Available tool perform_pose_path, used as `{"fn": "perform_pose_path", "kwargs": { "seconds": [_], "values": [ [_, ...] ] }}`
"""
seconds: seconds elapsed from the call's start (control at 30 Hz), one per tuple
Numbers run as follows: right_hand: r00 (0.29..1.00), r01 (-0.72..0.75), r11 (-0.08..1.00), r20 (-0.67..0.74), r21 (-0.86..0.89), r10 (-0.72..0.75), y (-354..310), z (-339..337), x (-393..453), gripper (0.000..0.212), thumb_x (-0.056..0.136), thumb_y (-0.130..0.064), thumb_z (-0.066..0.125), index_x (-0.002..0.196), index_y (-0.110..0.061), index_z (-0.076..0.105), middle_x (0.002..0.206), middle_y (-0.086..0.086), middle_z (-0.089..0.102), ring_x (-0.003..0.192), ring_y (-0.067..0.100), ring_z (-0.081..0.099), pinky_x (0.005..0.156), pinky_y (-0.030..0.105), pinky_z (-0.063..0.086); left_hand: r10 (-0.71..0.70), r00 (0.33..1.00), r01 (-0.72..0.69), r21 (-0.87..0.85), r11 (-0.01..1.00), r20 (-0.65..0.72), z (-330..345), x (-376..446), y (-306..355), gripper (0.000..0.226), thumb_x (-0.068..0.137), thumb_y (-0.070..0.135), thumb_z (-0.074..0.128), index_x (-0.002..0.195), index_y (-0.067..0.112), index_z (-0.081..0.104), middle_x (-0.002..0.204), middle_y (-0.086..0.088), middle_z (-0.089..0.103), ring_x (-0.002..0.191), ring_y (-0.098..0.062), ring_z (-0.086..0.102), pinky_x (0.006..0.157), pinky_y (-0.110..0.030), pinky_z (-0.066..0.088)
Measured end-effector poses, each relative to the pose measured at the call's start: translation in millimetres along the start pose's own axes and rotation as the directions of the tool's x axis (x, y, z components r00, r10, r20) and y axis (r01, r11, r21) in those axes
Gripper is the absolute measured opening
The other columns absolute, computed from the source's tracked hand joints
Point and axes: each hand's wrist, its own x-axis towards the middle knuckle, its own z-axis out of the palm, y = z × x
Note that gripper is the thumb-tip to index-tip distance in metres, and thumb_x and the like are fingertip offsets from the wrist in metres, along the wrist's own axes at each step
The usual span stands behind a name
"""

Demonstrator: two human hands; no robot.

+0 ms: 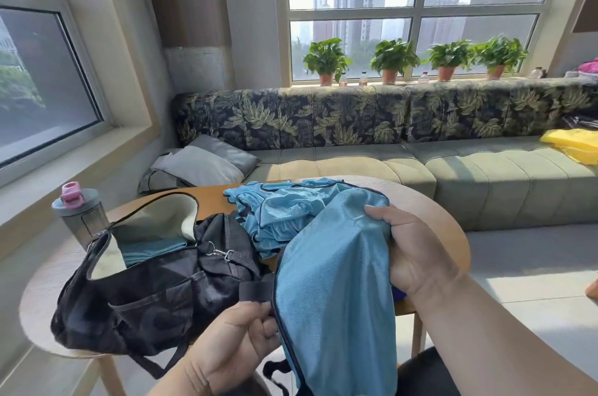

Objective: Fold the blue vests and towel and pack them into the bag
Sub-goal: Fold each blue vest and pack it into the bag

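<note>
Sunlit windows wrap the corner you face, with four potted plants [414, 59] lined along the sill at 12 o'clock and a long sofa [420, 169] beneath them, its back printed with leaves. Grey cushions [200, 162] lie in the sofa's corner, and something yellow [572, 146] sits on the seat at 3 o'clock. Your round wooden desk [42, 285] fills the foreground; a grey bottle with a pink lid [79, 211] stands at its 10 o'clock edge.

On the desk, the black bag [152, 292] lies unzipped, its pale lining showing, with blue fabric [155, 251] already inside. Just beyond it, a crumpled heap of blue vests [278, 214] rests near the middle of the desk.

You hold one blue vest [336, 282] raised above the near edge, shiny, with dark piping. Your left hand [233, 340] pinches its lower left edge; your right hand [411, 253] grips its upper right side, fingers curled over the cloth.
</note>
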Motion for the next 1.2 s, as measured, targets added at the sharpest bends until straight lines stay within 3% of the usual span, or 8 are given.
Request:
{"fn": "perform_pose_path", "kwargs": {
  "seconds": [0.23,0.37,0.6,0.73,0.9,1.03,1.13,1.2],
  "values": [
    [0.998,0.061,0.998,0.009,0.001,-0.061,0,4,0,0.055,0.094,-0.003,0.058,0.148,0.004,0.049,0.138,0.032,0.061,0.121,0.043,0.064,0.105,0.058,0.051,-0.110,0.992,0.095,-0.219,0.971,-0.057,12,4,7,0.082,0.089,0.060,0.065,0.138,-0.005,0.061,0.120,-0.022,0.069,0.086,-0.031,0.070,0.073,-0.044,0.059],
    [0.998,0.066,0.998,0.005,-0.012,-0.066,0,2,0,0.049,0.094,-0.002,0.055,0.142,0.006,0.055,0.131,0.029,0.067,0.120,0.041,0.067,0.106,0.054,0.052,-0.212,0.977,0.213,-0.163,0.963,0.026,19,-3,13,0.099,0.086,0.082,0.041,0.140,0.003,0.064,0.147,-0.026,0.058,0.134,-0.045,0.057,0.120,-0.059,0.036],
    [0.996,0.074,0.997,-0.043,-0.020,-0.074,-1,-4,6,0.046,0.095,-0.003,0.056,0.140,0.006,0.057,0.130,0.029,0.068,0.123,0.042,0.065,0.101,0.051,0.056,-0.054,0.993,0.066,-0.121,0.990,0.105,8,1,13,0.086,0.088,0.050,0.046,0.158,0.001,0.039,0.166,-0.028,0.029,0.157,-0.045,0.020,0.129,-0.059,-0.001],
    [0.991,0.088,0.996,-0.097,-0.017,-0.089,-3,-11,12,0.044,0.097,-0.003,0.057,0.139,0.007,0.057,0.130,0.029,0.067,0.123,0.042,0.066,0.098,0.053,0.058,0.018,0.981,0.020,-0.197,0.980,0.194,6,-4,9,0.079,0.082,0.025,0.053,0.154,-0.005,0.039,0.160,-0.028,0.038,0.145,-0.042,0.038,0.124,-0.057,0.028],
    [0.983,0.090,0.996,-0.164,0.005,-0.088,-2,-13,18,0.044,0.096,-0.003,0.058,0.139,0.008,0.055,0.130,0.032,0.066,0.121,0.045,0.066,0.085,0.054,0.063,0.046,0.997,-0.055,0.141,0.988,0.065,18,0,-5,0.045,0.077,0.007,0.074,0.118,-0.013,0.070,0.132,-0.032,0.065,0.113,-0.041,0.069,0.088,-0.042,0.060],
    [0.983,0.122,0.993,-0.138,-0.001,-0.121,-1,-15,23,0.044,0.095,0.001,0.058,0.139,0.007,0.054,0.133,0.034,0.063,0.117,0.044,0.068,0.088,0.055,0.061,0.101,0.977,-0.051,0.250,0.967,-0.188,27,10,-6,0.046,0.081,0.010,0.081,0.114,-0.018,0.066,0.112,-0.030,0.074,0.095,-0.035,0.077,0.074,-0.033,0.063],
    [0.979,0.189,0.982,-0.079,-0.013,-0.189,-7,-14,20,0.027,0.097,0.002,0.057,0.122,-0.008,0.059,0.106,0.023,0.073,0.089,0.031,0.074,0.074,0.044,0.064,0.159,0.936,-0.072,0.273,0.959,-0.313,28,12,5,0.064,0.081,0.027,0.084,0.118,-0.018,0.056,0.108,-0.033,0.074,0.100,-0.046,0.074,0.087,-0.044,0.058],
    [0.977,0.204,0.978,-0.058,-0.052,-0.207,-6,-18,16,0.030,0.099,-0.008,0.062,0.129,-0.012,0.060,0.112,0.019,0.075,0.096,0.029,0.075,0.078,0.041,0.062,0.197,0.919,-0.101,0.280,0.955,-0.343,31,12,14,0.076,0.077,0.039,0.090,0.118,-0.016,0.056,0.115,-0.037,0.069,0.108,-0.054,0.068,0.090,-0.051,0.050]
  ]
}}
